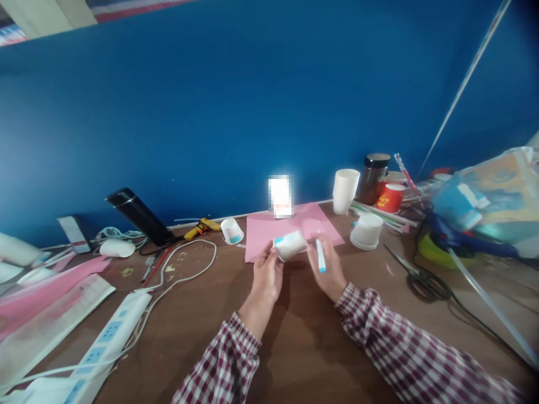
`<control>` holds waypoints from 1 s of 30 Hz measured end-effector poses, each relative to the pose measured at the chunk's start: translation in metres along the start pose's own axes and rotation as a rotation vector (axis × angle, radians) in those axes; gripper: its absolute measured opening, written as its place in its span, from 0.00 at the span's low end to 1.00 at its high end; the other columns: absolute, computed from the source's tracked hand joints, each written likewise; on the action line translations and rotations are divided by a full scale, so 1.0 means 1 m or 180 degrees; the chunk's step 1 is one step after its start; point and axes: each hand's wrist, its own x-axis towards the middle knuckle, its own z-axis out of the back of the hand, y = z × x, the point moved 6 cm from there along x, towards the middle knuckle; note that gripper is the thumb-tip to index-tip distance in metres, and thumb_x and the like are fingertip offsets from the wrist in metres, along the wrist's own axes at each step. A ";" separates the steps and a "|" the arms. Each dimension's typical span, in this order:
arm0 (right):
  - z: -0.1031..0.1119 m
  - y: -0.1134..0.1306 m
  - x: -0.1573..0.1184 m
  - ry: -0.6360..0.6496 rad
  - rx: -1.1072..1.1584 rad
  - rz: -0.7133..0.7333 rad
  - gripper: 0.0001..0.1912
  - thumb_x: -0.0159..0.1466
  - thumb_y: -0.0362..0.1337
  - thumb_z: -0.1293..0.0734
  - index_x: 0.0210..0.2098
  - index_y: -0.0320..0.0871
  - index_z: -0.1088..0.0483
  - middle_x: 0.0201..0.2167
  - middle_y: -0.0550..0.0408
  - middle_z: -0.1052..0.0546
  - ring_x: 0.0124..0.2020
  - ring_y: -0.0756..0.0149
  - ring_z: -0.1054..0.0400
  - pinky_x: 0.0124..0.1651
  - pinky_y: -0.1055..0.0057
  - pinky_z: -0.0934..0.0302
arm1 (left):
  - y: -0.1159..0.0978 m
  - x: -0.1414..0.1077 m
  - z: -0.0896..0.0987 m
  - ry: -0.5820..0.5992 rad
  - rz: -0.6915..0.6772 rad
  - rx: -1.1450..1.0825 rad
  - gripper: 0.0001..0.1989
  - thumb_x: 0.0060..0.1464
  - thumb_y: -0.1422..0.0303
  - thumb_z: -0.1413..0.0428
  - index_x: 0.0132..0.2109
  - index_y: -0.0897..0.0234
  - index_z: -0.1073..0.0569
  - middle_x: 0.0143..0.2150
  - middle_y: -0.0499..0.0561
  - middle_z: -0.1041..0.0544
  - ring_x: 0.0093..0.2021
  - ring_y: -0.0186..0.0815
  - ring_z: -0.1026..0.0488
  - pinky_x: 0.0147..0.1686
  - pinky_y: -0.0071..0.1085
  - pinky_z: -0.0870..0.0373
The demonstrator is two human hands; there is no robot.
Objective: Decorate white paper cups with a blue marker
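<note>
My left hand (268, 271) grips a white paper cup (290, 245) by its end, and the cup lies tilted on its side in the air. A blue patch shows on the cup near my fingers. Close to the cup's other end, my right hand (329, 269) is closed around a white marker with a blue tip (321, 257). Whether the right fingertips touch the cup I cannot tell. Behind both hands a pink paper sheet (265, 233) lies on the brown table. A pixelated bright object (281, 196) stands at the sheet's far edge.
To the left are a small cup (231, 230), a yellow glue gun (201, 228), a black bottle (141, 217) and a power strip (99, 342) with a looping cable. Right of the sheet stand stacked cups (345, 191), an upturned cup (366, 230), a red cup (391, 198) and scissors (421, 278).
</note>
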 end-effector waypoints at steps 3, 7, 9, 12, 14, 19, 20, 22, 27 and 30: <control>0.000 -0.004 0.001 -0.0015 0.0063 -0.0055 0.10 0.67 0.39 0.40 0.46 0.43 0.36 0.43 0.45 0.25 0.43 0.56 0.28 0.47 0.58 0.33 | 0.001 -0.006 -0.005 0.0208 0.0230 -0.0075 0.10 0.53 0.76 0.39 0.43 0.67 0.25 0.43 0.54 0.20 0.42 0.34 0.23 0.45 0.29 0.28; -0.001 -0.007 0.002 -0.0047 0.0240 -0.0133 0.12 0.66 0.39 0.38 0.48 0.43 0.37 0.46 0.46 0.26 0.44 0.57 0.28 0.47 0.59 0.32 | 0.002 -0.007 -0.001 0.0121 0.0375 -0.0361 0.05 0.52 0.78 0.40 0.38 0.69 0.24 0.39 0.53 0.20 0.41 0.34 0.23 0.46 0.31 0.26; -0.001 -0.009 0.002 -0.0039 0.0328 -0.0187 0.13 0.66 0.40 0.38 0.49 0.43 0.36 0.46 0.46 0.26 0.44 0.58 0.28 0.47 0.59 0.31 | 0.004 -0.007 0.000 0.0150 0.0440 -0.0407 0.05 0.53 0.79 0.40 0.39 0.70 0.24 0.40 0.54 0.20 0.41 0.34 0.23 0.47 0.31 0.26; -0.001 -0.010 0.001 -0.0008 0.0333 -0.0216 0.13 0.67 0.41 0.38 0.49 0.43 0.36 0.45 0.47 0.26 0.45 0.58 0.28 0.49 0.59 0.32 | 0.009 -0.008 0.001 0.0193 0.0613 -0.0406 0.06 0.53 0.79 0.40 0.40 0.70 0.24 0.41 0.55 0.20 0.41 0.34 0.22 0.46 0.30 0.25; -0.001 -0.010 0.000 0.0025 0.0342 -0.0218 0.14 0.67 0.42 0.38 0.49 0.43 0.36 0.44 0.48 0.25 0.44 0.58 0.28 0.48 0.59 0.31 | 0.012 -0.011 0.001 0.0246 0.0759 -0.0380 0.07 0.52 0.78 0.39 0.41 0.69 0.24 0.41 0.54 0.19 0.40 0.34 0.22 0.44 0.29 0.24; -0.002 -0.014 -0.001 0.0076 0.0456 -0.0323 0.14 0.67 0.43 0.38 0.49 0.43 0.35 0.42 0.49 0.25 0.41 0.60 0.28 0.44 0.61 0.30 | 0.017 -0.017 0.005 0.0202 0.0965 -0.0380 0.15 0.52 0.77 0.38 0.48 0.64 0.25 0.38 0.52 0.20 0.35 0.32 0.22 0.39 0.28 0.22; -0.002 -0.015 -0.002 0.0084 0.0478 -0.0351 0.14 0.67 0.44 0.38 0.49 0.43 0.35 0.41 0.49 0.25 0.40 0.60 0.28 0.44 0.61 0.31 | 0.017 -0.017 0.006 0.0154 0.0966 -0.0410 0.16 0.53 0.78 0.39 0.49 0.64 0.25 0.36 0.50 0.20 0.33 0.30 0.23 0.37 0.26 0.22; -0.003 -0.017 -0.003 0.0097 0.0534 -0.0394 0.14 0.68 0.44 0.38 0.50 0.44 0.34 0.41 0.49 0.25 0.40 0.61 0.28 0.45 0.61 0.31 | 0.016 -0.016 0.007 0.0115 0.0944 -0.0484 0.16 0.53 0.78 0.40 0.50 0.63 0.25 0.35 0.49 0.21 0.32 0.28 0.24 0.33 0.22 0.23; -0.006 -0.014 -0.006 0.0185 0.0728 -0.0379 0.14 0.68 0.43 0.38 0.50 0.45 0.35 0.40 0.52 0.25 0.39 0.62 0.27 0.43 0.63 0.30 | 0.015 -0.013 0.003 0.0189 0.1126 -0.0685 0.13 0.56 0.80 0.44 0.47 0.64 0.24 0.33 0.49 0.22 0.26 0.25 0.27 0.21 0.14 0.30; -0.007 -0.007 -0.007 0.0273 0.0792 -0.0294 0.13 0.68 0.44 0.38 0.49 0.46 0.35 0.39 0.52 0.24 0.38 0.63 0.27 0.41 0.64 0.28 | 0.017 -0.013 0.003 0.0164 0.1234 -0.0712 0.10 0.57 0.80 0.45 0.44 0.68 0.24 0.32 0.50 0.23 0.24 0.24 0.29 0.19 0.13 0.32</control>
